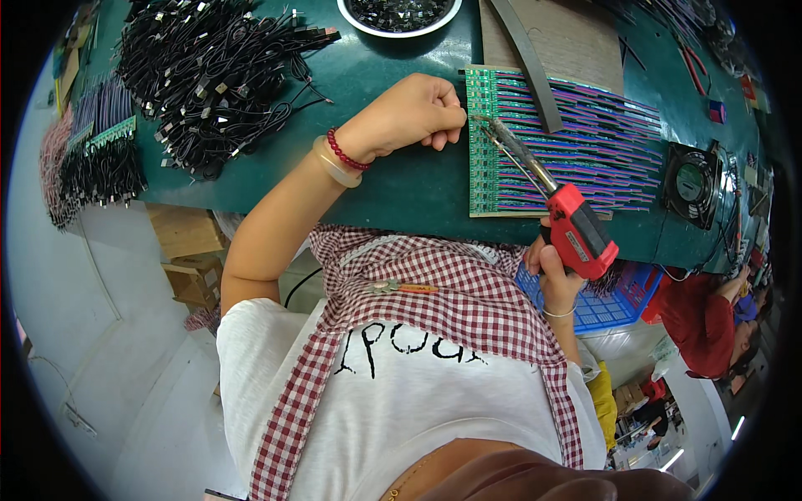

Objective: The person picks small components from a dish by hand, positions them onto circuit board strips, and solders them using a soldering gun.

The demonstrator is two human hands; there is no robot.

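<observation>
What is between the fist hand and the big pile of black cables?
In the head view, only bare green table top lies between the left hand and the pile of black cables; a few loose cable ends reach into it.

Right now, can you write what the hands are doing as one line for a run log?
left hand: fist resting at green circuit-board strip | right hand: grips red pistol-shaped soldering gun, tip on strip | surface: green table

A red soldering gun [578, 234] with a black grip is seen at four o'clock, beside a green circuit-board strip [482, 142] wired in purple and blue. A dark green bench top [401, 179] is shown beneath, black cables [209, 75] at eleven o'clock. A red-and-white checked apron [451, 292] is worn over a white, black-lettered shirt [401, 401].
</observation>
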